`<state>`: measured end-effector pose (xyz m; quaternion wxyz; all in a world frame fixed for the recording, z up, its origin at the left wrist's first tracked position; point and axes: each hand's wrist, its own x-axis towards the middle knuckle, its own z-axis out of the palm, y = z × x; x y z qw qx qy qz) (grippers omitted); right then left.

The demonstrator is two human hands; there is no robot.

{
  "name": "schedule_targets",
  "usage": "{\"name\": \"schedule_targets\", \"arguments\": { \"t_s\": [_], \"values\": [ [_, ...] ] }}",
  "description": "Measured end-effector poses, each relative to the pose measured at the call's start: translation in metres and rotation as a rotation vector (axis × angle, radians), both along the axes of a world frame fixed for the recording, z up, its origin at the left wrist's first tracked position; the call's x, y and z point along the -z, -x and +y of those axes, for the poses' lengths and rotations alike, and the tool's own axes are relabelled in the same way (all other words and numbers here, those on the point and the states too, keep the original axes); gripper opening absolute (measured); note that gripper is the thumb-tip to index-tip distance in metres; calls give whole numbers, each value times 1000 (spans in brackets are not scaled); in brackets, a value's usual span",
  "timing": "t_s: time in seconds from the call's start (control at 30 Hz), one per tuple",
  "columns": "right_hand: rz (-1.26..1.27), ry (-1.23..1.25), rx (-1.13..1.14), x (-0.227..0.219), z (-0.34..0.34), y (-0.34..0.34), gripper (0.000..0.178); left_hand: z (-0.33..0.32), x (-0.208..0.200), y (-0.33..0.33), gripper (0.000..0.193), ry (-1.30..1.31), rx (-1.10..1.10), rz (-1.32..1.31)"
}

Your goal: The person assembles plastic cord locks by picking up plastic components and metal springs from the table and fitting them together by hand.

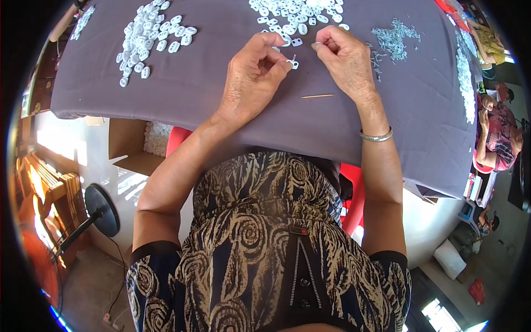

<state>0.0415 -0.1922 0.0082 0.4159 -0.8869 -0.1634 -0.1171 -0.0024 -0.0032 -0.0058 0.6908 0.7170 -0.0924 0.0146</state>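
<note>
My left hand [254,72] pinches a small white plastic piece with holes [294,65] between thumb and forefinger; a thin pin-like bit stands up at it. To its right, my right hand [347,61] is closed in a pinch, thumb against forefinger. Whatever is between those fingertips is too small to name. Just beyond both hands lies a pile of white pieces with holes [293,14]. A loose white piece [297,42] sits between the hands and that pile. Nearer to me, a pointed wooden stick [317,96] lies flat on the dark cloth.
A heap of white oval pieces [138,41] is on the left of the cloth-covered table [188,94]. Tiny metal pins [395,40] are scattered beyond my right hand. Below the table edge stands a cardboard box [130,138] with white pieces. Other people [498,130] sit at far right.
</note>
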Motion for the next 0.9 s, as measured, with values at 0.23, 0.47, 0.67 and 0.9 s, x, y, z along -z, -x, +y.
{"name": "schedule_targets", "arguments": {
  "t_s": [0.23,0.47,0.67,0.9],
  "values": [
    [55,221,42,-8,-8,2,9,1,2,-1,28,18,4,1],
    [306,-361,-107,-15,1,6,7,1,0,-1,27,3,20,-3],
    [378,-366,-149,-16,9,11,10,2,0,-1,31,-28,57,-29],
    [326,-277,-185,-19,12,14,11,2,-1,0,34,-69,72,-47]
  ]
}}
